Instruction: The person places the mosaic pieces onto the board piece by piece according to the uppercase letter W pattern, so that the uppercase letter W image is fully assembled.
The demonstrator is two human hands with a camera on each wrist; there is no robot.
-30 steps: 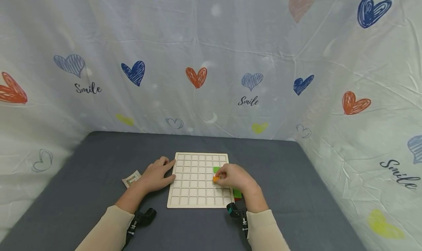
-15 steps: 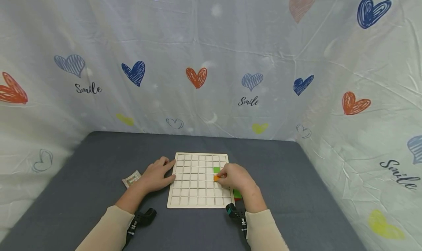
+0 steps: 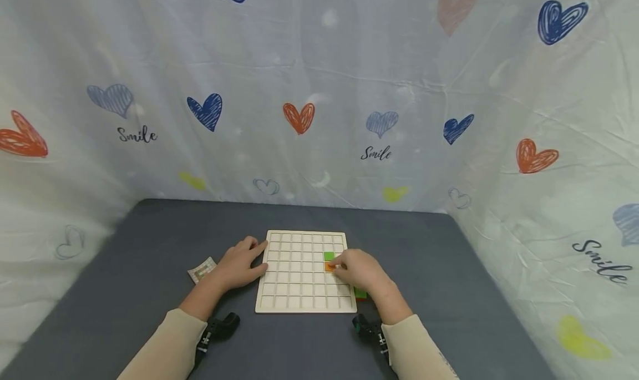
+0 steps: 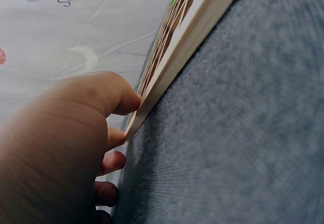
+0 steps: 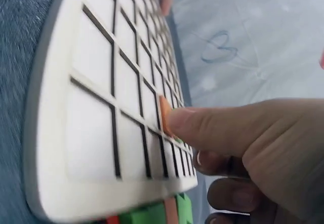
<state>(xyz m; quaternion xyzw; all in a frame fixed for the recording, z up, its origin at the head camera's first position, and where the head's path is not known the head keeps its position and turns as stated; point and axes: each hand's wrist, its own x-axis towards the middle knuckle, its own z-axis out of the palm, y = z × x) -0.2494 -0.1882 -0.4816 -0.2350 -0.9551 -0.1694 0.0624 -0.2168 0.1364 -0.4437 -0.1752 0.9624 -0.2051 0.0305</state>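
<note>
A pale wooden grid board (image 3: 294,283) lies on the dark grey table. One green tile (image 3: 328,256) sits in a cell on its right side. Directly below it is an orange tile (image 3: 329,267), low in a cell, pinched at its edge by my right hand (image 3: 339,266). In the right wrist view a fingertip (image 5: 177,120) presses against the orange tile (image 5: 165,116) on the board (image 5: 96,72). My left hand (image 3: 255,256) rests with relaxed fingers against the board's left edge; the left wrist view shows its thumb (image 4: 124,100) touching the board edge (image 4: 187,46).
Loose green and red tiles (image 3: 360,294) lie off the board's right front corner, partly hidden by my right wrist. A small patterned card (image 3: 202,269) lies left of my left hand. A heart-printed sheet (image 3: 319,91) walls in the table's back and sides.
My right hand has lowered the orange tile into the cell under the green tile. The left hand has stayed on the board's edge. The view shifted slightly.
</note>
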